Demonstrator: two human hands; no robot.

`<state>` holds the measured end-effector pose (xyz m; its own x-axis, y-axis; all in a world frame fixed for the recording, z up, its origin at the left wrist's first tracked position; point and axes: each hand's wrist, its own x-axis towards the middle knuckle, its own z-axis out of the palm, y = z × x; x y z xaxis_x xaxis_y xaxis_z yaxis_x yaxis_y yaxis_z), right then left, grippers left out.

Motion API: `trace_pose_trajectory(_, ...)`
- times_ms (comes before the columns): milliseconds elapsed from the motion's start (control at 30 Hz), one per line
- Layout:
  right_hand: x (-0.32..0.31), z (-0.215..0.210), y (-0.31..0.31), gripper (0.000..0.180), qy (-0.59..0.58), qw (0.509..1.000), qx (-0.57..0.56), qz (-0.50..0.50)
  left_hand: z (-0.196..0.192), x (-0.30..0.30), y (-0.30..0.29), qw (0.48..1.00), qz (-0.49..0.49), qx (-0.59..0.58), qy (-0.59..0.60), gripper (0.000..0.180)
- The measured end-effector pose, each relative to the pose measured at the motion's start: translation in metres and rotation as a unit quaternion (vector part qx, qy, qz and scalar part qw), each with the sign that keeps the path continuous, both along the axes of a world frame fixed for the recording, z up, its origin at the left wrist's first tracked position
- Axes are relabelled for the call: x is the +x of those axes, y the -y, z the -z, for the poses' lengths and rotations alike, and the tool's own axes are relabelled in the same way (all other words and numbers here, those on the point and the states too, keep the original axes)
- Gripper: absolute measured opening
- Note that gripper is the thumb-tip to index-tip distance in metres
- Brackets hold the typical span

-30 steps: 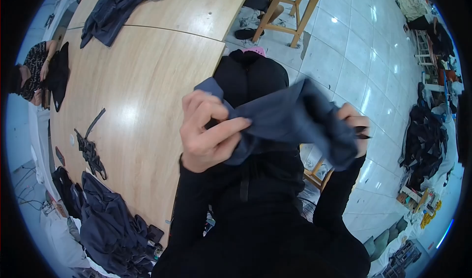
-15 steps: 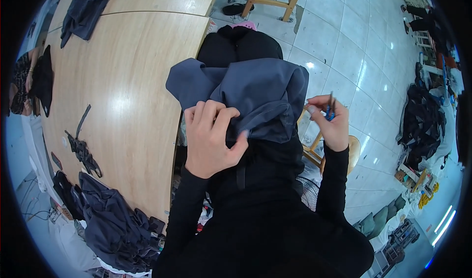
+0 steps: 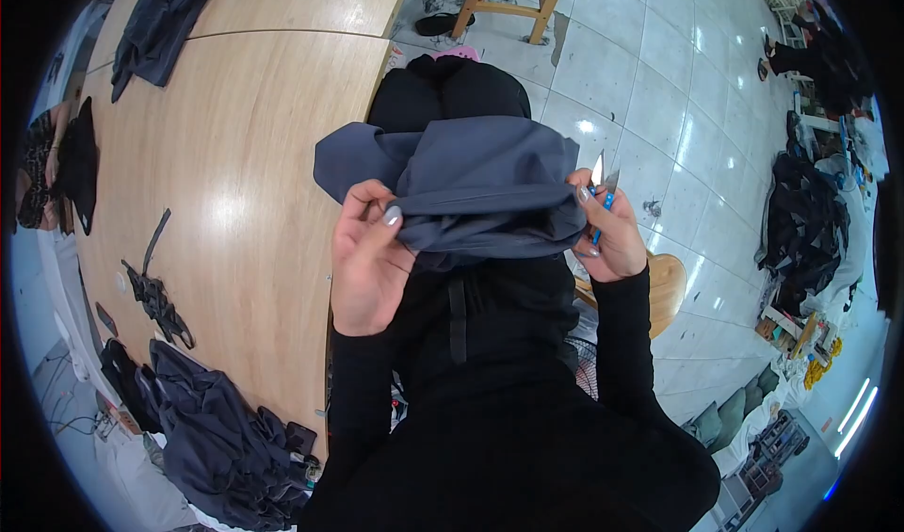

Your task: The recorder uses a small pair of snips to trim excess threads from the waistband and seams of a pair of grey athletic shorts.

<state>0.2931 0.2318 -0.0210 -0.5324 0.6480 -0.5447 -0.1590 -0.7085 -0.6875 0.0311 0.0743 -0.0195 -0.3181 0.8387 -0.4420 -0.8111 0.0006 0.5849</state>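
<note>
A dark blue-grey garment (image 3: 490, 160) lies across my lap, its near edge lifted and drawn out between my two hands. My left hand (image 3: 369, 264) pinches that edge at its left end between thumb and fingers. At the other end my right hand (image 3: 612, 235) grips the cloth with thumb and forefinger. Small thread snips (image 3: 603, 198) with blue handles are also tucked in the right hand, blades pointing up and away from me. Folds of the garment hide some of my fingertips.
To my left stands a pale wooden table (image 3: 235, 184) with a dark garment (image 3: 169, 33) at its far end and black straps (image 3: 155, 297) on it. A heap of dark clothes (image 3: 226, 438) lies near left. A wooden stool (image 3: 513, 7) stands ahead, with a person's foot near it. White floor tiles (image 3: 659, 127) spread right.
My left hand has turned over and now pinches the garment's edge. My right hand has moved left onto the cloth, snips still in it. The edge is now stretched between both hands.
</note>
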Motion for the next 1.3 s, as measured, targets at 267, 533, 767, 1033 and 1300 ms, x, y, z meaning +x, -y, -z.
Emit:
trace_pose_trajectory(267,-0.002,0.006,-0.002,0.013,-0.113,0.992,-0.047,0.027,0.014,-0.003,0.013,0.975,-0.077,0.131,0.161,0.049)
trace_pose_trajectory(533,-0.005,0.010,0.001,0.028,-0.094,0.995,-0.034,-0.010,-0.007,0.004,0.004,0.968,0.017,0.213,0.129,0.083)
trace_pose_trajectory(767,-0.011,-0.004,0.007,0.031,-0.080,0.997,-0.017,0.002,-0.019,0.015,0.002,0.977,0.028,0.198,0.078,0.088)
trace_pose_trajectory(1033,-0.019,-0.030,0.038,0.031,-0.001,0.986,0.132,-0.105,-0.038,0.053,0.010,0.975,0.178,0.115,-0.073,0.093)
trace_pose_trajectory(1300,0.006,-0.032,0.077,0.019,0.078,0.972,0.203,-0.084,-0.054,0.084,0.035,0.954,0.229,0.129,-0.142,0.089)
